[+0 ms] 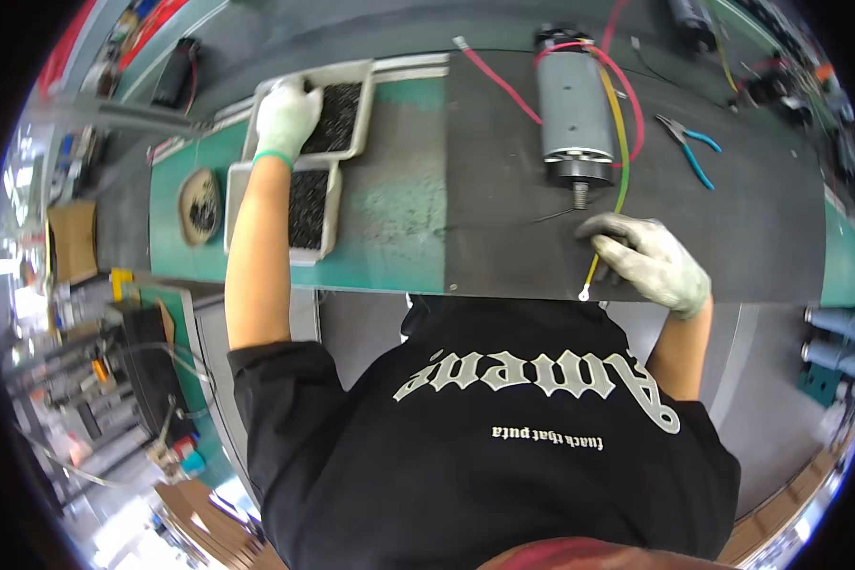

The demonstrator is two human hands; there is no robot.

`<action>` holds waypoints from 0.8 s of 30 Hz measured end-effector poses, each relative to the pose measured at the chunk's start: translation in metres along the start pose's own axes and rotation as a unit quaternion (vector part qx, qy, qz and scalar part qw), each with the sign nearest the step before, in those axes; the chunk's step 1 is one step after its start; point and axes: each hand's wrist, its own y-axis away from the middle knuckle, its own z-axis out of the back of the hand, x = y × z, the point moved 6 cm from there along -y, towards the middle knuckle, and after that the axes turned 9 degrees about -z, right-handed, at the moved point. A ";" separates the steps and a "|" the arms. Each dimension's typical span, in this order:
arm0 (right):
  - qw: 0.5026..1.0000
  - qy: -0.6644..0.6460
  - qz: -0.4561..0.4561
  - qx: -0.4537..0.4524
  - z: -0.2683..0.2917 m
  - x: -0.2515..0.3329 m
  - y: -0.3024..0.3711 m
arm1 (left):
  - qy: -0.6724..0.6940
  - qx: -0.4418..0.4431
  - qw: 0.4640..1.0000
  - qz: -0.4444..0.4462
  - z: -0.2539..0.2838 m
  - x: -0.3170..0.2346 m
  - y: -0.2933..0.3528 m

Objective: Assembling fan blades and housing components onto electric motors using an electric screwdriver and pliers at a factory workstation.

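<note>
Silver motor (568,109) on its side, black mat (503,237), right part of bench (389,271), toward the far edge; threaded shaft points to the near edge. Yellow-green wire (624,142) runs along the motor's right flank, ring-ended tip at the near edge. Right hand (654,264), gloved: fingers curled, gripping that wire short of its tip. Left hand (288,116), gloved: over rear tray (361,114) of small black parts (336,119), near the far left corner; finger closure cannot be told. Blue-handled pliers (691,149) right of motor.
</note>
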 end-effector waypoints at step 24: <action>0.851 -0.052 0.292 -0.433 0.276 -0.036 -0.026 | -0.072 -0.042 0.995 -0.053 0.002 0.023 0.029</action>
